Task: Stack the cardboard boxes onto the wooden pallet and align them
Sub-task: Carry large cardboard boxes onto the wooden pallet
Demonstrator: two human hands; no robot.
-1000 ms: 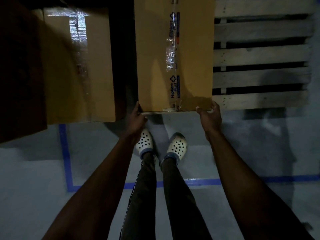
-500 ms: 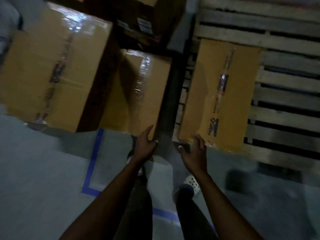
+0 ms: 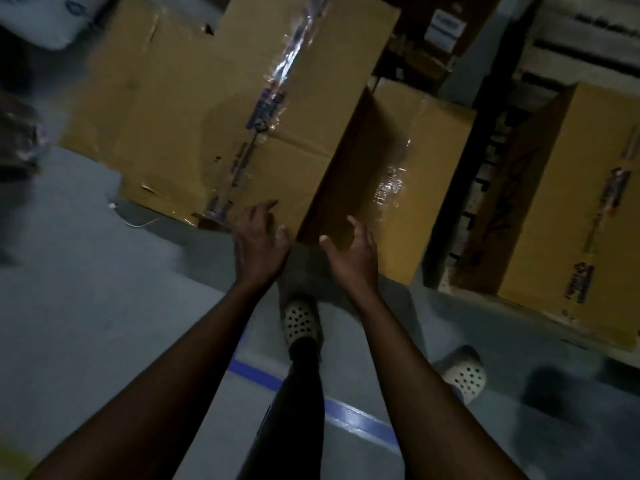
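Note:
A tall taped cardboard box (image 3: 242, 109) stands on the floor ahead, with a lower taped box (image 3: 405, 174) beside it on the right. A third box (image 3: 575, 209) lies on the wooden pallet (image 3: 581, 53) at the far right. My left hand (image 3: 258, 237) is held out with spread fingers at the tall box's near corner, at or just short of the cardboard. My right hand (image 3: 353, 252) hovers, fingers loosely spread, at the near end of the lower box. Neither hand holds anything.
More boxes and a white label (image 3: 443, 29) sit in the dark at the back. Blue tape (image 3: 349, 415) marks the grey floor by my feet. A dim bundle (image 3: 17, 140) lies at the left edge, a white bag (image 3: 45, 15) at top left.
Both hands let go of the box now lying on the pallet. My view swung left, and both hands moved over to the two boxes on the floor.

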